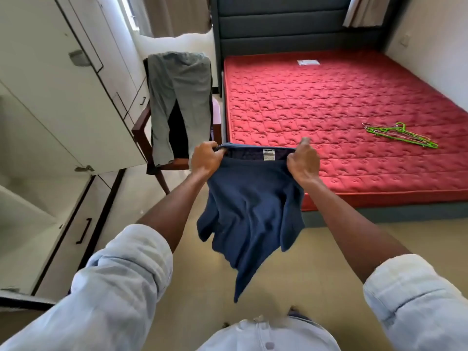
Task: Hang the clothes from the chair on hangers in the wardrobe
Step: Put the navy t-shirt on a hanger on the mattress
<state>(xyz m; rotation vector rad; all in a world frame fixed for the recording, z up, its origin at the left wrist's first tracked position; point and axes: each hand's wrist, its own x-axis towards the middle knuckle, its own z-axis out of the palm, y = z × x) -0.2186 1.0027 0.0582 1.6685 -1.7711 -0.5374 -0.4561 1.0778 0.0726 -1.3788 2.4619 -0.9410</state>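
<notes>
Trouble I foresee: my left hand (206, 158) and right hand (302, 160) pinch the navy garment (250, 211) at its top edge, over the floor beside the bed (329, 102); hangers (400, 134) lie well apart, so one-handed reaching risks dropping it.

We see even, soft daylight from the curtained window (131, 19) at the upper left of the frame. Shadows are faint. Wide-angle distortion bends the white panelled wardrobe (50, 102) at the left edge, and detail is slightly soft throughout.
</notes>
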